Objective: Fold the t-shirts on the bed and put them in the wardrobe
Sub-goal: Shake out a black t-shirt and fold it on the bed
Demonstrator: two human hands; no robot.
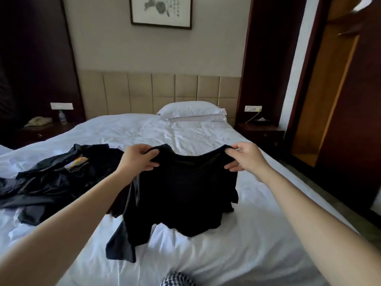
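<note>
Head view: left hand point(138, 158) and right hand point(245, 156) are both raised over the bed point(257, 244). Each pinches a top corner of the same black t-shirt point(181, 193), with fingers and thumb curled round the fabric at the shoulders, either side of the neck opening. Shirt is spread between them. Upper part is lifted, lower part and one sleeve lie on the white sheet toward the near end of the bed. Not folded.

To its left a pile of dark clothes point(51, 182) lies crumpled on the sheet — can't tell whether it touches the held shirt, dark on dark. One piece shows a yellowish print point(79, 162).

Pillow point(191, 109) sits at the head of the bed, right side, against the padded headboard point(160, 93). Left nightstand point(41, 131) carries a phone point(38, 121) and a water bottle point(62, 116). Right nightstand point(259, 131) stands beside the pillow end.

Wardrobe point(321, 96) is at the far right — open, wood interior showing, well apart from the shirt. Framed picture point(160, 11) hangs above the headboard. Checked fabric point(177, 279) shows at the bottom edge of the view.
</note>
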